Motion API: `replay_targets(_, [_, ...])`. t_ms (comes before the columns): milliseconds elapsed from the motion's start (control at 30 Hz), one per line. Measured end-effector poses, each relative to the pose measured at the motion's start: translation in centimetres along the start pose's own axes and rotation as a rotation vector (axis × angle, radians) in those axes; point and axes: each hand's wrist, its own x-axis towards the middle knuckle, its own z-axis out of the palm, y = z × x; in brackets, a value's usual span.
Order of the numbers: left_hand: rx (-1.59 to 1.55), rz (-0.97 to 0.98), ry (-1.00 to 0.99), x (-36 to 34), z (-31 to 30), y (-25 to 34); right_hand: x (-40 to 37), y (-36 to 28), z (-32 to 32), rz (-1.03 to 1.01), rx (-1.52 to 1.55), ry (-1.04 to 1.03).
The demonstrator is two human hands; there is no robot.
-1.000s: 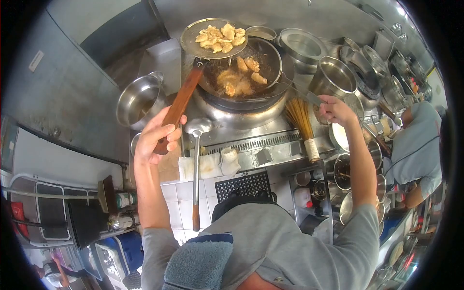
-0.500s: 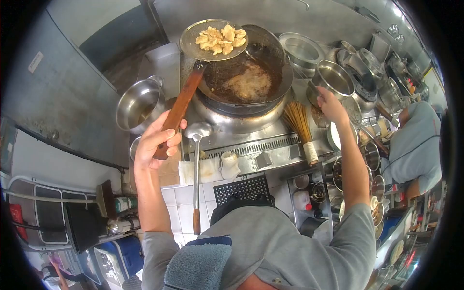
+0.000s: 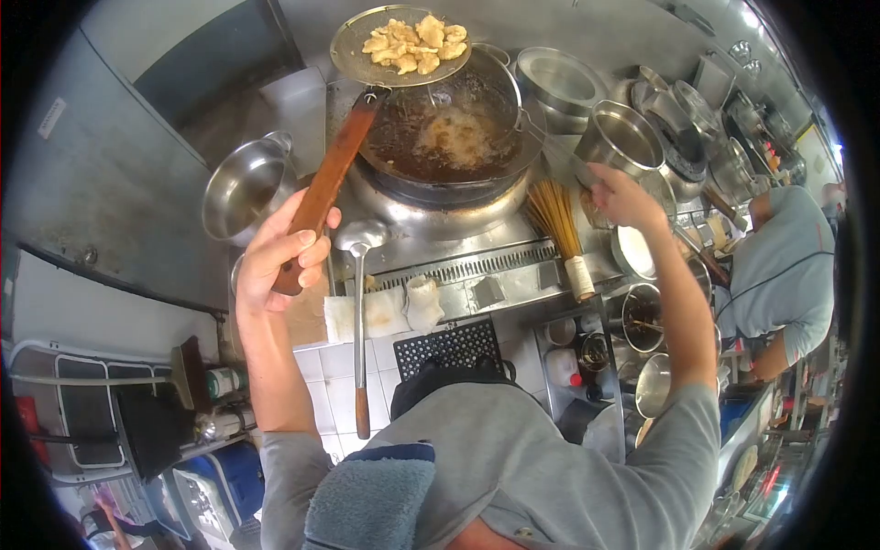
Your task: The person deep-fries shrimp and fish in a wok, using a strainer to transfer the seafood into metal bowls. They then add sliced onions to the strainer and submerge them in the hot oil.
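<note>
My left hand (image 3: 286, 246) is wrapped round the wooden handle (image 3: 332, 179) of a wide perforated skimmer. Golden fried pieces (image 3: 417, 44) lie in the skimmer's pan (image 3: 353, 44), held up at the wok's far left edge. Dark oil with pale froth (image 3: 456, 137) bubbles inside the wok (image 3: 390, 151). Closed on a thin metal handle, my right hand (image 3: 627, 196) holds a round wire-rimmed strainer (image 3: 520, 99), whose head overlaps the wok's right side. A ladle (image 3: 360, 240) with a wooden-tipped handle rests across the stove's front edge, near my left forearm.
A steel pot (image 3: 247, 188) stands left of the wok, another pot (image 3: 623, 137) to its right. A bamboo brush (image 3: 561, 229) and folded cloths (image 3: 385, 309) lie along the stove front. Further right are several bowls and a person in a grey shirt (image 3: 784, 266).
The whole view has shifted slightly. The strainer's round rim now shows over the wok's right side, its handle pointing back to my right hand. The left skimmer still carries the fried pieces.
</note>
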Motion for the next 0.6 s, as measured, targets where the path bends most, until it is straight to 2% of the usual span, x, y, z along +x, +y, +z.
replay_targets(100, [0.024,-0.016,0.017,-0.3,-0.1,0.0,-0.5,1.3,-4.3,0.238,0.031,-0.148])
replay_targets(133, [0.031,-0.025,0.024,-0.4,-0.1,-0.1,-0.3,1.1,-5.3,0.197,-0.039,-0.202])
replay_targets(200, [0.031,-0.017,0.054,-0.3,0.0,-0.5,-0.2,1.5,-3.9,0.153,-0.046,-0.07])
replay_targets(300, [0.043,-0.027,0.062,0.0,0.1,-0.9,1.7,2.7,-1.2,0.155,0.083,-0.167])
replay_targets(400, [0.051,-0.04,0.065,-0.1,0.1,-0.9,2.5,4.0,-2.0,0.372,0.852,-0.396])
replay_targets(600, [0.05,-0.049,0.052,-0.4,-0.5,-1.2,1.8,4.6,-1.0,0.448,1.14,-0.523])
